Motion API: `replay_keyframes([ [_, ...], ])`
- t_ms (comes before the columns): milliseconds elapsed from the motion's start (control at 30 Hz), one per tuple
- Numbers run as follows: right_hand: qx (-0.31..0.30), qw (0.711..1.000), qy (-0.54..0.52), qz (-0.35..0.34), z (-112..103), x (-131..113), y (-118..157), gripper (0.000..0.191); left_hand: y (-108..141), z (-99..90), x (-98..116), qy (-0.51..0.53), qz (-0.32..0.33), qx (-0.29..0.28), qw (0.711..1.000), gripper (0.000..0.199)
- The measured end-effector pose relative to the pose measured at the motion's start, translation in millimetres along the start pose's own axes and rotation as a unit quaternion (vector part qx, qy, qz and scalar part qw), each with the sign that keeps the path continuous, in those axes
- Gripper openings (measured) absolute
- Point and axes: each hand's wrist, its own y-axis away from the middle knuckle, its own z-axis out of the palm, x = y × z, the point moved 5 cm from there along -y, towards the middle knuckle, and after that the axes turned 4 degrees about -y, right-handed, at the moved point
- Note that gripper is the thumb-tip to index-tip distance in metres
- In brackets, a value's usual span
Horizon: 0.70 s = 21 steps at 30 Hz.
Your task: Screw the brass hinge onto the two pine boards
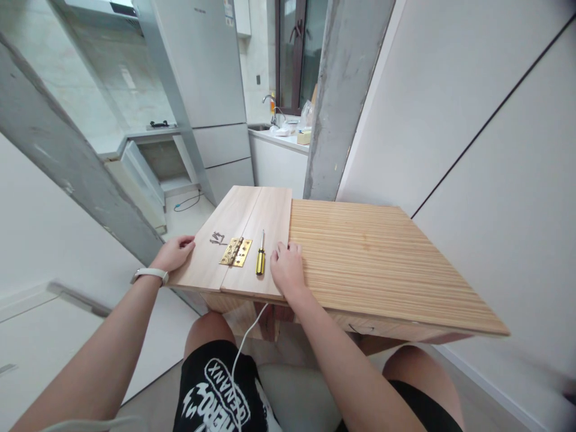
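Two pale wooden boards lie edge to edge on the table: a left board and a right board. My left hand grips the outer edge of the left board, part of its fingers hidden. With curled fingers, my right hand holds the outer edge of the right board. A brass hinge lies opened flat across the seam. Several screws are loose on the left board, beyond the hinge. Between the hinge and my right hand is a yellow-and-black screwdriver, its tip pointing away from me.
The striped wooden table extends to the right, with a drawer handle at its front. A white cable hangs near my legs. Beyond stand a fridge, a sink counter and a grey pillar.
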Motion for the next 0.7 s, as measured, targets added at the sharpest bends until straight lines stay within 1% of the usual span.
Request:
replay_keyframes([
  [167,0.009,1.000,0.016,-0.002,-3.2,-1.4,4.2,0.025,2.4,0.4,5.7,-0.005,0.001,0.007,1.000,0.055],
  [300,0.007,0.999,0.034,-0.006,-9.9,5.9,5.6,0.023,6.0,4.0,18.2,-0.012,0.007,0.009,1.000,0.054],
  [467,0.001,0.999,0.053,0.008,-24.1,26.1,8.1,0.023,17.0,10.5,46.5,-0.024,0.009,0.018,0.999,0.049],
  [700,0.010,0.998,0.063,0.017,-47.7,63.2,17.8,0.023,34.0,27.6,86.7,-0.017,0.016,0.007,1.000,0.047],
])
